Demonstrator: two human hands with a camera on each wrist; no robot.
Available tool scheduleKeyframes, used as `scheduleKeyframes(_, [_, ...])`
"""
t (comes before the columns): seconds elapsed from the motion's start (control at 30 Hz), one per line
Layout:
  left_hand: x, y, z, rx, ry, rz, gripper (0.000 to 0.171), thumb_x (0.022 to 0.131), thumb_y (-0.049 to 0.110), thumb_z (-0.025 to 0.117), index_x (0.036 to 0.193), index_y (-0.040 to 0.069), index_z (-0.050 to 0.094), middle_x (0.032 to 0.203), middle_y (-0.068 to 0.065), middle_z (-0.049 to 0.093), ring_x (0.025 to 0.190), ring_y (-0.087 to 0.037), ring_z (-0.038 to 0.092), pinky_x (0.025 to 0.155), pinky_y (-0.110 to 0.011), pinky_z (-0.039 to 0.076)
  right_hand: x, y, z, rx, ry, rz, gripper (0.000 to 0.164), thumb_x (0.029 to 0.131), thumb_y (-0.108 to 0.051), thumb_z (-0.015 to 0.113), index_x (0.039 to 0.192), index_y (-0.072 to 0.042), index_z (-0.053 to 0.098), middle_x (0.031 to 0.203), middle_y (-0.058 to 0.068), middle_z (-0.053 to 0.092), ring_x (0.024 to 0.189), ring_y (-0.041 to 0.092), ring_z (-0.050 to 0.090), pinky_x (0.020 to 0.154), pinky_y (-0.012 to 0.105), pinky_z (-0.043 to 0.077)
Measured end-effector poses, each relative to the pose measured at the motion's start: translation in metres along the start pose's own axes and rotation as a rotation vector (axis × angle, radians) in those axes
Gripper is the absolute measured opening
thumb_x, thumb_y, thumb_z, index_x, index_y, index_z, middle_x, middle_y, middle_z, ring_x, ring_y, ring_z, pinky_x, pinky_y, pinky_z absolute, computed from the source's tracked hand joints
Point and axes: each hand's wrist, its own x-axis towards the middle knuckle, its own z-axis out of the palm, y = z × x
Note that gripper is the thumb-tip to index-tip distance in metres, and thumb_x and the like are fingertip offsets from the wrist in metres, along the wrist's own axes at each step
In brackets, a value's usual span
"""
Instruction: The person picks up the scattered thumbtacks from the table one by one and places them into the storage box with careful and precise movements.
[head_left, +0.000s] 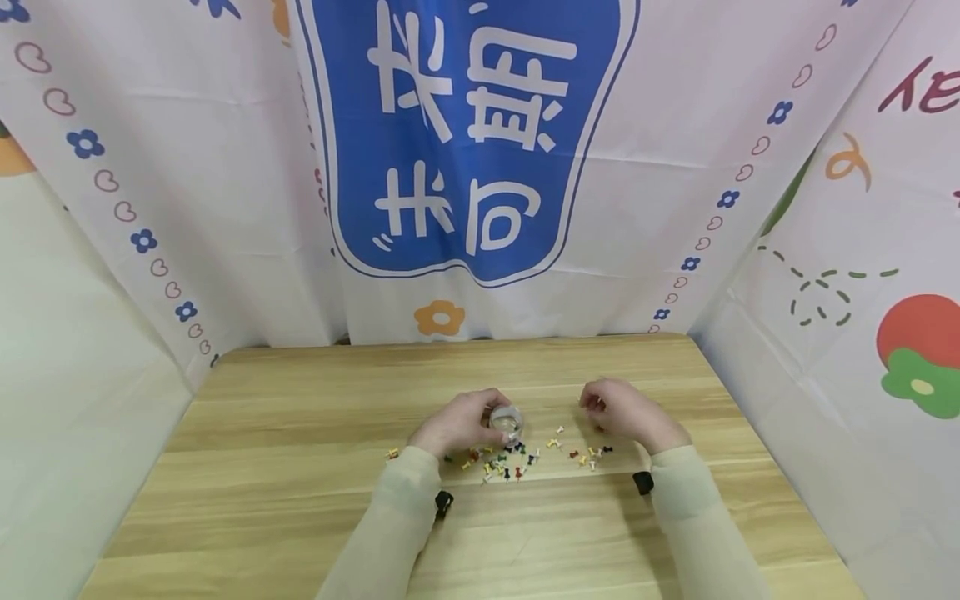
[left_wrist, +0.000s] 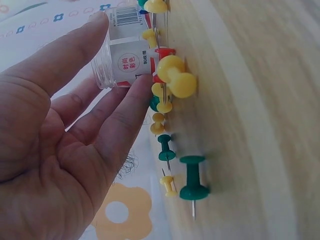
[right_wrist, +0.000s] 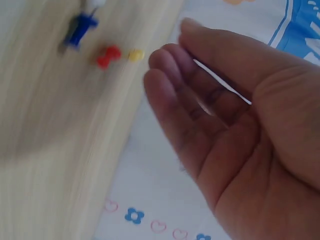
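Your left hand (head_left: pixel 457 423) grips a small clear round container (head_left: pixel 507 422), just beside a loose cluster of push pins (head_left: pixel 518 473) in red, yellow, green, blue and white on the wood-grain table (head_left: pixel 285 467). Your right hand (head_left: pixel 628 410), its fingers bent, is near a smaller scatter of pins (head_left: pixel 583 460). Behind the table hangs white cloth (head_left: pixel 225 192) bearing a blue panel (head_left: pixel 457 158) with white Chinese characters.

Wooden table (head_left: pixel 517 533) — printed cloth (head_left: pixel 468 162) behind.
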Motion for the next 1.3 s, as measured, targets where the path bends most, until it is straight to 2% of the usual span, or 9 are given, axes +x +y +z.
scheduleKeyframes(0.27, [-0.001, 0.001, 0.0, -0.003, -0.002, 0.0, 0.052, 0.087, 0.019, 0.083, 0.135, 0.011, 0.062, 0.127, -0.008, 0.068, 0.111, -0.023, 0.065, 0.094, -0.041, 0.054, -0.009, 0.008, -0.005, 0.005, -0.085, 0.097, 0.022, 0.079, 0.008, 0.064, 0.091, -0.01, 0.069, 0.087, -0.001, 0.066, 0.079, 0.016, 0.058, 0.073, 0.036, 0.052])
scheduleKeyframes(0.43, [-0.002, 0.001, 0.0, -0.002, -0.005, -0.008, 0.052, 0.087, 0.021, 0.083, 0.135, 0.012, 0.062, 0.126, -0.006, 0.069, 0.107, -0.021, 0.065, 0.093, -0.041, 0.054, -0.011, 0.01, -0.003, 0.016, -0.114, 0.125, 0.024, 0.077, 0.009, 0.064, 0.089, -0.011, 0.069, 0.084, -0.001, 0.064, 0.075, 0.016, 0.056, 0.069, 0.035, 0.05])
scheduleKeyframes(0.63, [-0.002, 0.001, 0.0, -0.003, -0.005, -0.013, 0.052, 0.088, 0.02, 0.082, 0.135, 0.012, 0.062, 0.126, -0.007, 0.068, 0.108, -0.021, 0.065, 0.092, -0.04, 0.054, -0.008, 0.013, 0.002, 0.025, -0.124, 0.108, 0.022, 0.079, 0.01, 0.067, 0.088, -0.01, 0.068, 0.083, 0.0, 0.063, 0.074, 0.016, 0.055, 0.069, 0.035, 0.049])
scheduleKeyframes(0.8, [-0.001, 0.002, 0.0, 0.001, -0.003, -0.003, 0.052, 0.087, 0.02, 0.082, 0.135, 0.012, 0.062, 0.125, -0.006, 0.068, 0.107, -0.021, 0.065, 0.092, -0.04, 0.054, -0.005, 0.015, 0.004, 0.013, -0.127, 0.118, 0.023, 0.079, 0.011, 0.066, 0.088, -0.01, 0.067, 0.082, 0.0, 0.062, 0.074, 0.016, 0.054, 0.068, 0.034, 0.048])
scheduleKeyframes(0.97, [0.0, -0.001, 0.0, 0.004, -0.001, -0.001, 0.053, 0.087, 0.022, 0.083, 0.134, 0.013, 0.063, 0.126, -0.006, 0.068, 0.109, -0.021, 0.064, 0.093, -0.041, 0.054, -0.006, 0.014, 0.004, 0.008, -0.122, 0.086, 0.023, 0.081, 0.011, 0.065, 0.088, -0.01, 0.068, 0.084, 0.002, 0.064, 0.075, 0.016, 0.054, 0.069, 0.035, 0.049])
scheduleKeyframes(1.13, [0.0, -0.001, 0.001, 0.0, -0.001, -0.004, 0.053, 0.087, 0.022, 0.084, 0.135, 0.012, 0.063, 0.127, -0.006, 0.068, 0.112, -0.022, 0.064, 0.095, -0.041, 0.053, -0.004, 0.013, 0.004, -0.015, -0.097, 0.047, 0.021, 0.085, 0.008, 0.067, 0.09, -0.012, 0.07, 0.086, 0.001, 0.066, 0.076, 0.014, 0.055, 0.07, 0.034, 0.05])
scheduleKeyframes(1.3, [0.0, -0.001, 0.0, 0.008, -0.002, -0.003, 0.054, 0.087, 0.022, 0.083, 0.135, 0.012, 0.062, 0.128, -0.006, 0.068, 0.112, -0.022, 0.064, 0.096, -0.041, 0.052, 0.0, 0.007, 0.003, -0.079, -0.037, -0.006, 0.019, 0.087, 0.005, 0.065, 0.091, -0.012, 0.071, 0.082, -0.004, 0.063, 0.073, 0.012, 0.054, 0.068, 0.033, 0.05])
